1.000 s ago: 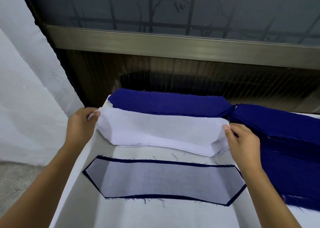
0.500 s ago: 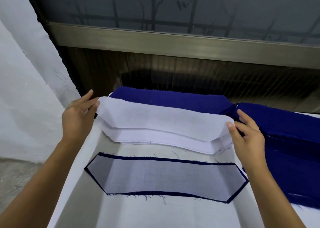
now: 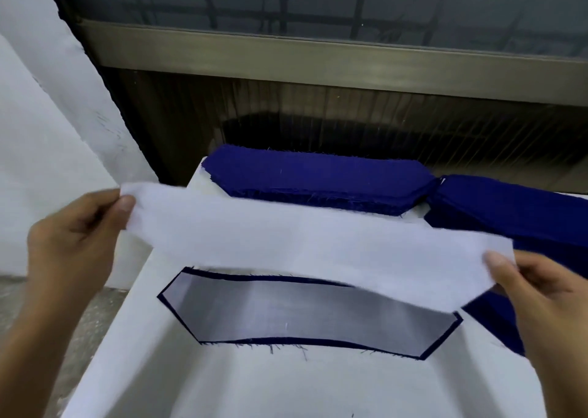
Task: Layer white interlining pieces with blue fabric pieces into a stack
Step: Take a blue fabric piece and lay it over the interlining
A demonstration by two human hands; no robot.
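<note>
Head view.

1. Work surface: a table [image 3: 286, 386] under a white cover fills the lower centre of the view. Its left edge runs diagonally from the lower left up toward the far corner.
2. Room: the table's far edge stands against a dark ribbed panel [image 3: 350, 115]. Above the panel runs a dull metal rail [image 3: 318, 64], and above that a dark glass pane [image 3: 318, 0] with bars and branches visible behind it. A white wall [image 3: 47, 131] stands to the left. A strip of grey speckled floor [image 3: 31, 322] shows below it.
3. Held item: a white interlining piece [image 3: 302, 249] hangs clear of the table, stretched flat between both hands. It overlaps the far edge of the layered piece beneath it.
4. Left hand [image 3: 73, 245]: the thumb lies on top of the piece's left end. The curled fingers sit underneath, pinching it.
5. Right hand [image 3: 541, 296]: the thumb presses on top of the right end. The fingers curl below, pinching it.
6. Layered piece [image 3: 302, 316]: it lies flat at mid-table as a long shape with angled ends. A blue border shows around a pale, translucent top layer.
7. Blue fabric stack [image 3: 318, 179]: it lies along the far edge of the table. A second blue pile [image 3: 515, 214] lies just beside it, on the right.
</note>
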